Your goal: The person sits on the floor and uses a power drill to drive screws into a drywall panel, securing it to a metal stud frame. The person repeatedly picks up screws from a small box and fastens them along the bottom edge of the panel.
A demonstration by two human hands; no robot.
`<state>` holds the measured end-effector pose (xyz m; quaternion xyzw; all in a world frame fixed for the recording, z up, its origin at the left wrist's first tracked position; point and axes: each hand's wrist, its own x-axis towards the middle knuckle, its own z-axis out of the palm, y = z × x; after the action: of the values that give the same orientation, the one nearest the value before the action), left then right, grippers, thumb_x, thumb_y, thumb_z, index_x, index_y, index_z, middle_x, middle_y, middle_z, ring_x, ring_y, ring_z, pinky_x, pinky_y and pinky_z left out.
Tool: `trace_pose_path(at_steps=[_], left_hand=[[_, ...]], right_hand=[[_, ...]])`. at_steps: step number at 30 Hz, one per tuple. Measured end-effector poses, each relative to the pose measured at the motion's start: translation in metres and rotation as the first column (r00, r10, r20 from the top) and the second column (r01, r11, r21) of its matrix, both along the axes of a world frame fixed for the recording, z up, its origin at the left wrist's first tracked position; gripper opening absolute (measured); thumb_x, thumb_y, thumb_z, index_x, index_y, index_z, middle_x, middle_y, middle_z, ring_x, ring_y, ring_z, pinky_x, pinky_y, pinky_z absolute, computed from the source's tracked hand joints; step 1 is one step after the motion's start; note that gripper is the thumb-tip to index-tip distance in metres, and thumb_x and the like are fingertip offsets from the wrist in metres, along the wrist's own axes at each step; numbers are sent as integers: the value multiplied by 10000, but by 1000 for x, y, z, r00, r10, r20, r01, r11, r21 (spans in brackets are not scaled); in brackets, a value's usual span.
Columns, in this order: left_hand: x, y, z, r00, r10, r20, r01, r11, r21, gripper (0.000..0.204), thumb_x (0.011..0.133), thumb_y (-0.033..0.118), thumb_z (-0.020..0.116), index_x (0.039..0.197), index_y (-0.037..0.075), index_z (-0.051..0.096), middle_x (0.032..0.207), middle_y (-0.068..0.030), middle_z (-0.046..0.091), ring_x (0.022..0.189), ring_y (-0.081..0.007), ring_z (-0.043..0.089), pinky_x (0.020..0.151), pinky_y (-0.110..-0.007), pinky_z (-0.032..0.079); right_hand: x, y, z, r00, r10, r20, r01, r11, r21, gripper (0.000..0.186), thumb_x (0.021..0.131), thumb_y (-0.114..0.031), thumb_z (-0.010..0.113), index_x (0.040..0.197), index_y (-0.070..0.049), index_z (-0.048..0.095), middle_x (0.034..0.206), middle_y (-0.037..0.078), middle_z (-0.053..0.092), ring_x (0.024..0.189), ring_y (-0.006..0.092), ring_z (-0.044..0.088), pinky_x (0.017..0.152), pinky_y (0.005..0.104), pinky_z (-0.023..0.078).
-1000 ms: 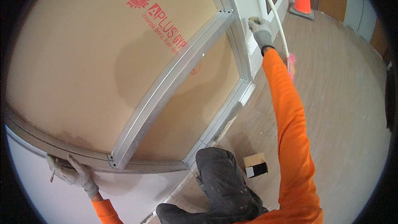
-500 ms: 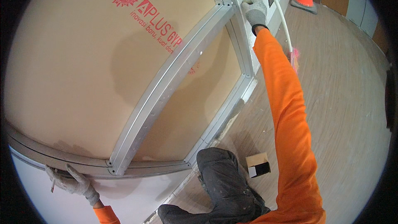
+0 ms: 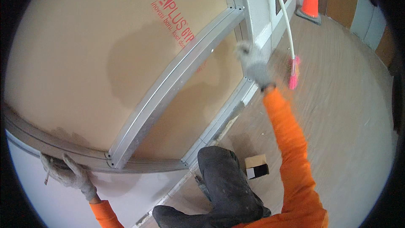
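Observation:
A tan board (image 3: 76, 59) with red printing fills a grey metal frame (image 3: 143, 120) that has a diagonal-looking crosspiece. My left hand (image 3: 69, 173), in a grey glove, rests at the frame's lower left rail, holding a thin stick (image 3: 47, 175) between its fingers, other fingers spread. My right hand (image 3: 255, 63), also gloved, is raised beside the frame's right upright, blurred by motion; I cannot make out whether it holds anything.
My dark-trousered knee (image 3: 215, 169) is by the frame's bottom edge. A small open box (image 3: 256, 166) lies on the wood-look floor (image 3: 346, 122). A white cable (image 3: 287, 29) ends in pink wrapping (image 3: 294, 71). An orange cone (image 3: 311, 2) stands at top right, near wall panels.
My right hand has left the upper part of the right upright and moved down, now blurred. My left hand stays at the lower rail.

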<state>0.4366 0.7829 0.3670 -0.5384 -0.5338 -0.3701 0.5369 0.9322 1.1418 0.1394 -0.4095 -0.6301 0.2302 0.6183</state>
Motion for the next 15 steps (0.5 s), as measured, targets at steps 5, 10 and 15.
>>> trace_pose_path(at_steps=[5, 10, 15], left_hand=[[-19, -9, -4, 948, -302, 103, 308, 951, -40, 607, 1047, 107, 654, 1580, -27, 398, 1605, -198, 468, 1485, -335, 451, 1247, -466, 351], [-34, -9, 1, 938, -330, 109, 339, 937, -79, 634, 1016, 80, 695, 1572, -15, 405, 1599, -191, 485, 1463, -284, 491, 1240, -427, 383], [-15, -31, -38, 936, -348, -51, 351, 934, 69, 606, 1025, 71, 650, 1566, -19, 391, 1555, -207, 509, 1466, -325, 478, 1258, -466, 359]], right_hand=[[-148, -173, -67, 907, 388, -162, -415, 767, -489, 204, 985, -222, 715, 1115, -71, 757, 989, 121, 769, 934, 221, 730, 864, 370, 570], [-255, -271, -161, 901, 430, -60, -344, 622, -703, 213, 941, -214, 742, 1065, -40, 752, 944, 100, 762, 905, 197, 714, 834, 352, 561], [-282, -312, -337, 915, 404, 3, -244, 558, -793, 265, 891, -233, 762, 1075, -42, 762, 1014, 135, 777, 959, 273, 730, 872, 395, 563]])
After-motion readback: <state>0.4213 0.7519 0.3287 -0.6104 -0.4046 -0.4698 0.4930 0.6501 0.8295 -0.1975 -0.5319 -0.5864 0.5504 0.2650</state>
